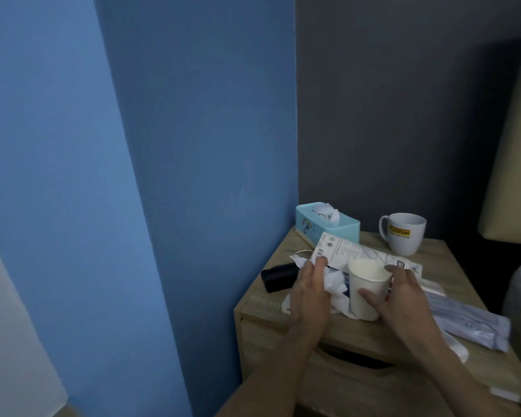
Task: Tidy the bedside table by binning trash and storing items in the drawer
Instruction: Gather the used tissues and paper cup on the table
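While the right hand (403,299) wraps one paper cup (367,291) standing at the front of the tabletop (451,254), the left hand (309,291) presses on one crumpled tissue (337,285); behind sit one tissue box (327,225), one mug (403,233) and one black case (278,278).

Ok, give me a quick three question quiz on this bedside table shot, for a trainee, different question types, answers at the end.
1. True or false: the mug stands behind the paper cup.
2. Which hand grips the paper cup? A) left B) right C) neither
3. Fill in: the left hand is on crumpled ____.

Key:
1. True; the mug sits nearer the wall.
2. B; the right hand wraps around the cup.
3. Tissue; a tissue box stands at the back corner of the table.
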`<state>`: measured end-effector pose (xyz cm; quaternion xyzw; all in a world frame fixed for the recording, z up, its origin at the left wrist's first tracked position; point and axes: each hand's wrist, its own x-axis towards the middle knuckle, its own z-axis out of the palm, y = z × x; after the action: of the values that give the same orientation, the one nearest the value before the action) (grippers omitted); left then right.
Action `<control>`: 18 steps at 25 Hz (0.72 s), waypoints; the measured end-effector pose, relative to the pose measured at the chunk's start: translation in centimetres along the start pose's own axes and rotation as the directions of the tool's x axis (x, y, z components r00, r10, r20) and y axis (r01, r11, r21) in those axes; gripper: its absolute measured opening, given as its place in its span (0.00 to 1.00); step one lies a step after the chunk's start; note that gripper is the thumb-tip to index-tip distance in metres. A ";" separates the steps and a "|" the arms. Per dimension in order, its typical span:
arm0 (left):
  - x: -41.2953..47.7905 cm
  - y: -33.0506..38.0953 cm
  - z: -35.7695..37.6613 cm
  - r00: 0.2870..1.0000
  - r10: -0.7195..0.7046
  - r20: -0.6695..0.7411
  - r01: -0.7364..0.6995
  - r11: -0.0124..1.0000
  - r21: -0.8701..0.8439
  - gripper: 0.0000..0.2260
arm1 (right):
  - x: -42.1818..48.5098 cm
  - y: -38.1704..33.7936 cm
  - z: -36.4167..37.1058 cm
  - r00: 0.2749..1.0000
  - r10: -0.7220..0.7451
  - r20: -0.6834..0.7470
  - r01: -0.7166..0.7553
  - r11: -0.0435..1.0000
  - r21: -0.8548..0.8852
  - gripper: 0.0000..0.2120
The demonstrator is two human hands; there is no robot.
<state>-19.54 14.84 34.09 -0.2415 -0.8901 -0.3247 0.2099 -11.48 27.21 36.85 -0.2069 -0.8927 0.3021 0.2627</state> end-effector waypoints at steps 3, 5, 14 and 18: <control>0.7 -0.8 1.4 0.978 0.177 0.114 -0.185 0.981 0.060 0.09 | 0.7 0.3 0.6 1.000 -0.003 -0.006 0.002 1.000 -0.020 0.34; 1.1 -1.1 1.7 0.968 0.156 0.196 -0.166 0.985 0.038 0.09 | 1.0 0.2 0.7 1.000 0.000 -0.012 0.000 1.000 -0.026 0.34; 1.5 0.2 0.6 0.963 0.206 0.171 -0.229 0.965 0.129 0.13 | 1.1 1.0 0.2 0.999 -0.053 0.000 0.053 0.998 -0.020 0.37; 0.1 0.5 -1.4 0.982 0.158 0.106 -0.170 0.979 0.115 0.10 | 0.3 1.0 -1.5 0.994 -0.096 0.044 0.097 0.994 -0.039 0.38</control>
<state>-19.04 14.29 35.34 -0.3163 -0.8944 -0.2387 0.2074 -10.58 28.76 37.36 -0.1624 -0.9130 0.2749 0.2538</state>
